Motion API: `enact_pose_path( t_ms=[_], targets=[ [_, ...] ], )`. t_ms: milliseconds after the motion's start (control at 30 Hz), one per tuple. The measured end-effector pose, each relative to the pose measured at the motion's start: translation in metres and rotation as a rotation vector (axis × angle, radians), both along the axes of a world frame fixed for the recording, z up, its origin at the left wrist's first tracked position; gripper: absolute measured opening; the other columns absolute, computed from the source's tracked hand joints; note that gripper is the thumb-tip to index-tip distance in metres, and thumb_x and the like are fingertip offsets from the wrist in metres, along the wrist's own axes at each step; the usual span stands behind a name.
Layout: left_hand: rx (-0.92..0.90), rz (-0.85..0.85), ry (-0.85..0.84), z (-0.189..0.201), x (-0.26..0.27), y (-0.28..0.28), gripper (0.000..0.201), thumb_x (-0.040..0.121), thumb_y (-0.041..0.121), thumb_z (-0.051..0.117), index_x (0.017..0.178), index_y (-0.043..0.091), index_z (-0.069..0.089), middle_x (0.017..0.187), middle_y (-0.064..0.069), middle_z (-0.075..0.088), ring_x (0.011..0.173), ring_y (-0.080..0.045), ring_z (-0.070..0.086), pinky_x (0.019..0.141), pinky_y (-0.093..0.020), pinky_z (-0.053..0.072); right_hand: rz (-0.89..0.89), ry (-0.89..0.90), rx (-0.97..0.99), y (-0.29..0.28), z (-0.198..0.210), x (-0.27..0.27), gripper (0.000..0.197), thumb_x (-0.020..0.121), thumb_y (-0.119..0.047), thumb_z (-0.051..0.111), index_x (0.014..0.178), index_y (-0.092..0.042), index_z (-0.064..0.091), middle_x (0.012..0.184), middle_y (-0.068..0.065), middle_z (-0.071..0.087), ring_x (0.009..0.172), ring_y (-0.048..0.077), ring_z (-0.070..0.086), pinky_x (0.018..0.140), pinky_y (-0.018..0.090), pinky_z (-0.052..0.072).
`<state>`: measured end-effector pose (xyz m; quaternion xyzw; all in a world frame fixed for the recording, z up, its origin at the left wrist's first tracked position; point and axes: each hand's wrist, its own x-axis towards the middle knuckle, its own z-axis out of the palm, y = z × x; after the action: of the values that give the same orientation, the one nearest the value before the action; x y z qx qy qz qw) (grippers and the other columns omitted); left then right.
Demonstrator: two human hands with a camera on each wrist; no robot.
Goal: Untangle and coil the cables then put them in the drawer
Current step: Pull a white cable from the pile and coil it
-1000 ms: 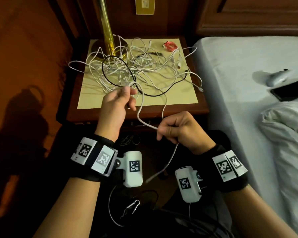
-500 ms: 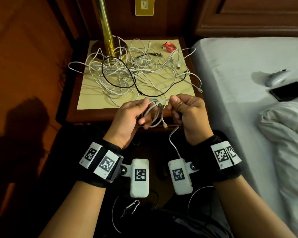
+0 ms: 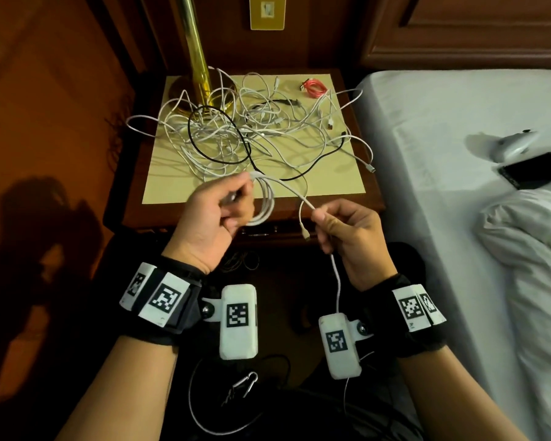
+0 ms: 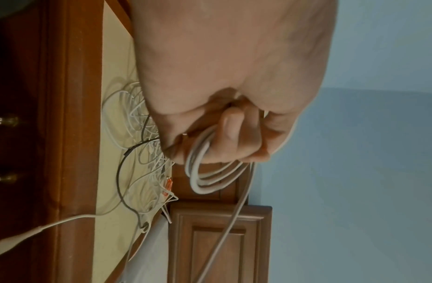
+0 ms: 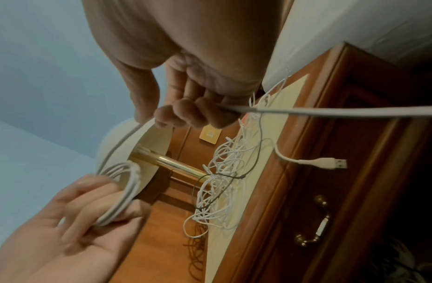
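A coiled white cable (image 3: 264,202) is gripped by the curled fingers of the left hand (image 3: 217,214), its free end pinched by the right hand (image 3: 347,230), in front of the nightstand (image 3: 368,198) bearing the tangled cables (image 3: 252,135)

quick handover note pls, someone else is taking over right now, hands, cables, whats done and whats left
Left hand: grips the coiled loops of a white cable.
Right hand: pinches the same cable's free end just short of its plug.
Tangled cables: piled on the nightstand around the lamp base; a red cable lies at the back.
Done: this cable is nearly coiled.
Left: wrap the tail, stow it in the drawer, which looks closed, then untangle and coil the rest.
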<state>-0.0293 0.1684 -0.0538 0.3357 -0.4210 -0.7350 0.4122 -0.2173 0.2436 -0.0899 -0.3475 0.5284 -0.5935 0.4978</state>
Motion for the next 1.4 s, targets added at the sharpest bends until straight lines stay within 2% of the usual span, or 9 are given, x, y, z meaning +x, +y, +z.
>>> enact_pose_path(
  t_ms=[133,267,500,633,800,933,1067,1200,1400],
  targets=[
    [0.086,0.197,0.230,0.014,0.006,-0.007,0.043,0.095,0.012,0.039,0.057,0.015,0.060,0.061,0.003,0.027,0.042,-0.006,0.024,0.041,-0.018,0.021,-0.016,0.051,0.068,0.009,-0.009,-0.009,0.007,0.084,-0.008,0.066,0.078,-0.006,0.063,0.054,0.004,0.054,0.043,0.012,0.042,0.041,0.019,0.032],
    [0.087,0.334,0.332,0.021,0.002,-0.009,0.026,0.097,0.010,0.037,0.075,0.010,0.049,0.064,0.004,0.048,0.048,-0.006,0.025,0.046,-0.017,0.024,-0.072,0.138,0.130,0.010,-0.014,-0.008,0.012,0.087,-0.008,0.067,0.075,-0.007,0.064,0.053,0.004,0.055,0.041,0.007,0.041,0.041,0.016,0.032],
    [-0.252,0.196,-0.415,0.005,-0.017,0.004,0.026,0.103,0.021,0.039,0.090,0.011,0.059,0.061,0.001,0.050,0.053,-0.006,0.046,0.059,-0.011,0.043,0.177,0.441,0.109,0.002,-0.002,0.015,0.024,0.090,-0.010,0.063,0.066,-0.007,0.065,0.043,-0.001,0.051,0.039,0.006,0.039,0.047,0.015,0.035],
    [-0.248,0.114,-0.539,-0.008,-0.021,0.007,0.025,0.102,0.020,0.043,0.088,0.018,0.064,0.065,0.003,0.066,0.071,-0.005,0.061,0.072,-0.007,0.043,0.140,0.332,0.006,-0.003,0.008,0.019,0.028,0.093,-0.005,0.057,0.065,-0.009,0.061,0.042,-0.003,0.046,0.040,0.006,0.036,0.047,0.014,0.032],
    [-0.164,-0.049,-0.512,-0.007,-0.022,0.016,0.028,0.100,0.019,0.045,0.085,0.015,0.068,0.061,-0.004,0.068,0.078,-0.016,0.064,0.087,-0.031,0.043,0.020,0.260,-0.063,-0.008,0.012,0.017,0.027,0.095,-0.007,0.055,0.068,-0.007,0.060,0.044,0.001,0.044,0.042,0.009,0.035,0.050,0.019,0.032],
    [-0.083,-0.167,-0.369,-0.004,-0.024,0.023,0.031,0.099,0.017,0.043,0.082,0.001,0.064,0.050,-0.010,0.055,0.054,-0.022,0.053,0.067,-0.026,0.047,-0.076,0.249,-0.045,-0.014,0.007,0.017,0.024,0.093,-0.009,0.060,0.072,0.001,0.060,0.048,0.007,0.046,0.042,0.008,0.039,0.049,0.022,0.036],
    [0.042,-0.131,-0.322,-0.005,-0.028,0.022,0.032,0.099,0.013,0.045,0.076,0.000,0.063,0.051,-0.005,0.052,0.040,-0.011,0.038,0.045,-0.022,0.041,-0.125,0.326,-0.021,-0.013,-0.002,0.020,0.023,0.088,-0.018,0.067,0.072,-0.003,0.062,0.046,0.002,0.047,0.041,0.010,0.038,0.047,0.025,0.034],
    [0.145,-0.087,-0.196,-0.006,-0.024,0.017,0.034,0.098,0.012,0.043,0.070,0.004,0.060,0.048,-0.001,0.037,0.038,-0.007,0.029,0.042,-0.020,0.031,-0.124,0.204,0.004,-0.008,-0.006,0.017,0.025,0.084,-0.021,0.070,0.073,-0.006,0.052,0.046,0.004,0.045,0.036,0.007,0.034,0.040,0.017,0.028],
    [0.240,0.010,-0.037,-0.001,-0.014,0.013,0.024,0.089,0.012,0.050,0.066,0.008,0.055,0.065,-0.002,0.020,0.041,-0.006,0.027,0.041,-0.018,0.028,-0.048,0.062,0.047,0.003,-0.014,0.008,0.014,0.093,-0.006,0.058,0.080,-0.011,0.054,0.052,0.004,0.045,0.041,0.008,0.033,0.039,0.019,0.025]
  ],
)
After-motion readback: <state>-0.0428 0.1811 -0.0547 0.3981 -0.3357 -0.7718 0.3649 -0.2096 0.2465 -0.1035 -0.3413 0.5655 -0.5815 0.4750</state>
